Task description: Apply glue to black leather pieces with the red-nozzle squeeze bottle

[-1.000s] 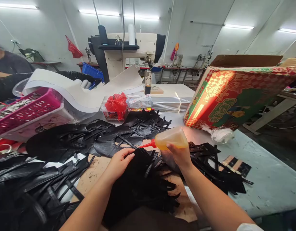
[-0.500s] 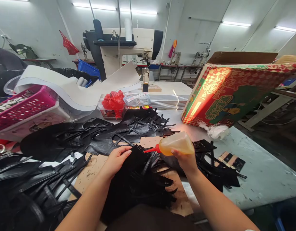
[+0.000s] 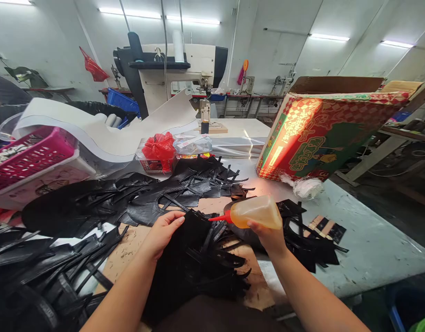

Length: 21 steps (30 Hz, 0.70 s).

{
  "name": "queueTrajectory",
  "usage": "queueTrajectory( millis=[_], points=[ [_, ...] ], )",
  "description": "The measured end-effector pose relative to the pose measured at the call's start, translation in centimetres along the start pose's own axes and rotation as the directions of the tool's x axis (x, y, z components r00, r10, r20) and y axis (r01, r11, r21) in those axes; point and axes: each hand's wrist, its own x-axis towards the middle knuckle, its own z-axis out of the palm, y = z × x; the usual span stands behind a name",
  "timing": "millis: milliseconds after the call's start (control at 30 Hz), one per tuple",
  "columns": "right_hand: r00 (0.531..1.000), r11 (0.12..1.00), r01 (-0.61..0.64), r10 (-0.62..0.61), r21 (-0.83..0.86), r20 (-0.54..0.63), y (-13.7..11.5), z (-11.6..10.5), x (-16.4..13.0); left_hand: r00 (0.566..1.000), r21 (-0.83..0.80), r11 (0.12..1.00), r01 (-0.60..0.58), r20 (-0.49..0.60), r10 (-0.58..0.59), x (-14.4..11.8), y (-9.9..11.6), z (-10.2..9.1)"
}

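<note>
We have the soft translucent squeeze bottle of amber glue with the red nozzle (image 3: pixel 256 212) in our right hand (image 3: pixel 269 235), the grip clenched around its base, bottle lying nearly level and its tip pointing left toward the topmost black leather cut piece (image 3: pixel 195 230) of the stack in front of us. Our left hand (image 3: pixel 163 232) lies flat on that piece with fingers spread along its left edge; its grip is released, pressing rather than clasping.

The stack sits on a brown cardboard sheet (image 3: pixel 129 251) laid over the pale desk (image 3: pixel 371 244), with more black straps and panels (image 3: pixel 185 184) fanned out behind and to the left.

To do this well, we judge the nozzle should come down close to the leather before we squeeze, so the glue lands as a thin line and not a drop. Light, even pressure on the bottle matters; it looks full enough to gush. The left hand should keep the piece from lifting or sliding, yet stay clear of the line the nozzle will follow. Any spill belongs on the cardboard, not on the neighbouring pieces.

Beyond the work stand a pink plastic basket (image 3: pixel 32 157), a red-and-green printed carton (image 3: pixel 323 133) and a cream sewing machine (image 3: pixel 185 69).
</note>
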Motion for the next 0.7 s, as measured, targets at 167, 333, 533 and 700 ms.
queueTrajectory(
  millis=[167, 333, 533, 700],
  points=[
    [1.000, 1.000, 0.014, -0.014, 0.021, 0.007, -0.3, -0.2, 0.0, 0.999, -0.034, 0.999, 0.005, 0.035, -0.004, 0.1, -0.1, -0.2],
    [0.998, 0.998, 0.058, -0.057, 0.029, -0.033, -0.3, -0.8, 0.1, 0.998, -0.043, 0.999, 0.003, 0.059, 0.000, 0.2, 0.0, -0.5],
    [0.910, 0.936, 0.206, -0.076, 0.286, -0.408, -2.4, -4.0, 2.4, 0.996, 0.125, 0.992, -0.031, 0.088, 0.020, 0.7, 0.4, -0.7],
    [0.724, 0.823, 0.288, 0.147, 0.489, -0.674, -7.7, -11.7, 3.2, 0.982, 0.284, 0.940, -0.189, 0.064, 0.178, 1.6, 1.4, 0.0]
  ],
)
